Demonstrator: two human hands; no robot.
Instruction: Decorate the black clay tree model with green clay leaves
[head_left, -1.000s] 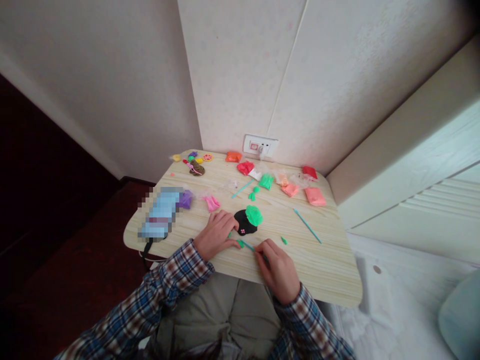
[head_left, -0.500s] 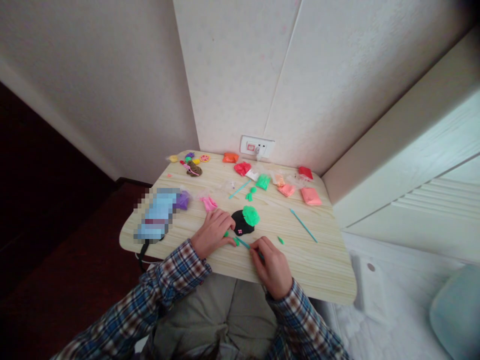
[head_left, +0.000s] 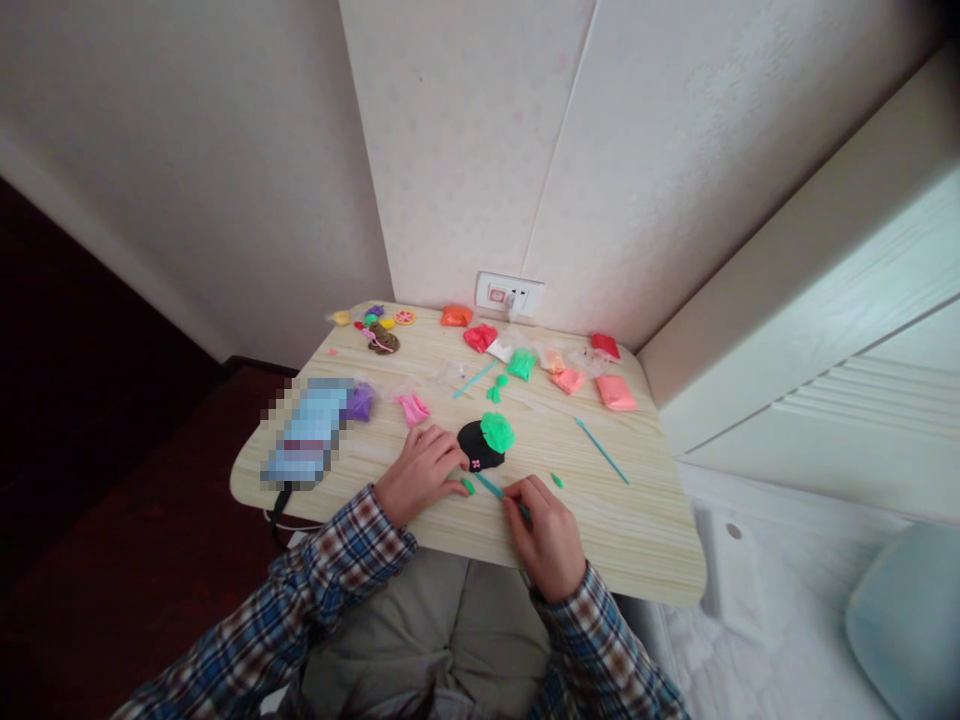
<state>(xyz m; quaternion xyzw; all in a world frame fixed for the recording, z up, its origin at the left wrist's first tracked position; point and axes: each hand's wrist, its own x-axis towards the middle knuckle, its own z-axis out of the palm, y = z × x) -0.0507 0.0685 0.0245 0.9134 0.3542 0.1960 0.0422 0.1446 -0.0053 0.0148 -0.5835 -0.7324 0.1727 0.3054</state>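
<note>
Right hand pinches teal modelling tool, tip forward-left, just beside green clay piece at my left hand, thumb and forefinger parted.

Blue, brown and white plaid covers the sleeves; the trousers are olive grey. The flat shape is black, its ruffled top bright green, its tiny flower pink. The held tool is teal blue, the small piece near its tip green. Among the packets are an orange packet, a purple packet and a coral packet. The table has pale cream wood-grain streaks; the floor is dark reddish brown.
</note>
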